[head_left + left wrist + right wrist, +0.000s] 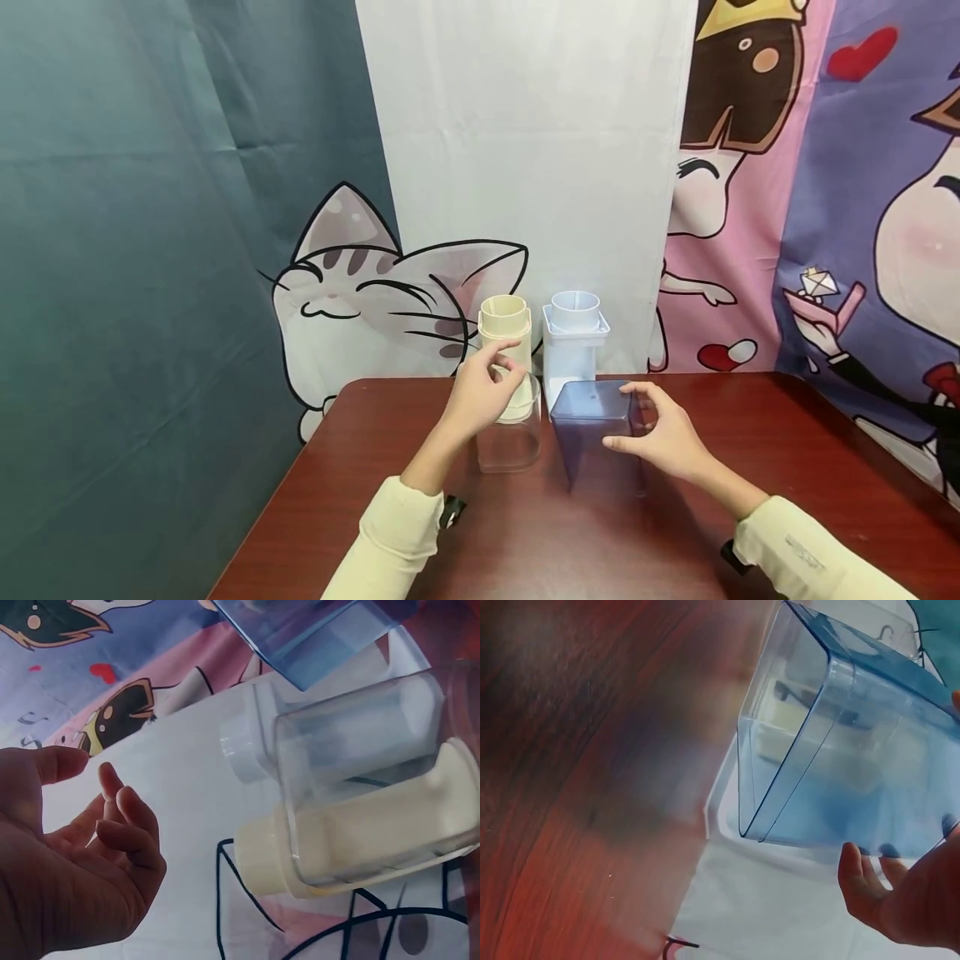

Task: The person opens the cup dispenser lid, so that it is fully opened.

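Observation:
My right hand [663, 437] grips a see-through blue plastic container [588, 437], thumb on the near side and fingers at the far upper edge. Its square end faces up in the head view, and the container looks lifted off the table. My left hand [483, 387] has loosely bent fingers and holds nothing. The left wrist view shows that hand [97, 847] apart from a clear container [360, 757], which stands on the table in front of a cream plastic piece [504, 315] with a round neck. A similar white piece [576, 312] stands behind the blue container.
Everything stands on a reddish-brown wooden table [405, 417]. Behind its back edge hangs a printed cloth [525, 167] with a cartoon cat and figures. A dark green cloth [150, 292] hangs along the left side.

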Available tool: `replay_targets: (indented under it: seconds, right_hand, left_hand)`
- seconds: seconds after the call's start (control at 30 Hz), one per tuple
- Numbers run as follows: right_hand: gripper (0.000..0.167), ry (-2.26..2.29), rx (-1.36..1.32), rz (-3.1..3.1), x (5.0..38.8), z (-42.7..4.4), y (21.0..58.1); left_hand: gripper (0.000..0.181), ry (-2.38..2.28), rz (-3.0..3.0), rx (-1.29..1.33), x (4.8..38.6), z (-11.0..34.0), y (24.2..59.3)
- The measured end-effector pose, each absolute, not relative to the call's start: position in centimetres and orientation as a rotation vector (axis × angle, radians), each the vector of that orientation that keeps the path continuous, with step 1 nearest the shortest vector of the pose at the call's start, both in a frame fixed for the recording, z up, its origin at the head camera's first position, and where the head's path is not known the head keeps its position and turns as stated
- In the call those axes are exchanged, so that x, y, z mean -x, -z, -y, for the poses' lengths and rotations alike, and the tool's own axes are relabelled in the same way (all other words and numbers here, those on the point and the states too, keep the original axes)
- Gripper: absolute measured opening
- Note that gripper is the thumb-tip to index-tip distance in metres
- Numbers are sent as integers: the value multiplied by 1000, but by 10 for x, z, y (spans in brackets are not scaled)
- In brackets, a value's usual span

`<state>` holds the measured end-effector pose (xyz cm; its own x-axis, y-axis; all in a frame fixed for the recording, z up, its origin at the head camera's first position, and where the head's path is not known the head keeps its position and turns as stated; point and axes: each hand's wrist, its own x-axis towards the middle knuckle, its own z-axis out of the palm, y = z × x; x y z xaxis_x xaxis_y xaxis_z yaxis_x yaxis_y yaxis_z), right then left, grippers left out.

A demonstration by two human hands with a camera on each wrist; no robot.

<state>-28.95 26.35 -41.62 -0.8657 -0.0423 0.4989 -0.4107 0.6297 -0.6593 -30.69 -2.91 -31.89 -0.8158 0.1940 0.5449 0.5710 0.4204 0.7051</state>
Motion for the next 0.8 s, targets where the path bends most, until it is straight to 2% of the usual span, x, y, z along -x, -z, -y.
replay_targets:
  seconds: [0.43,0.8]
  right_hand:
    - [74,-1192,-425,2375,312,-266,417]
    - [72,-1295,-509,2394,324,-274,425]
  left_hand:
    - [36,1429,2300,679,308,46,334]
    - [40,1417,2356,661,306,49,349]
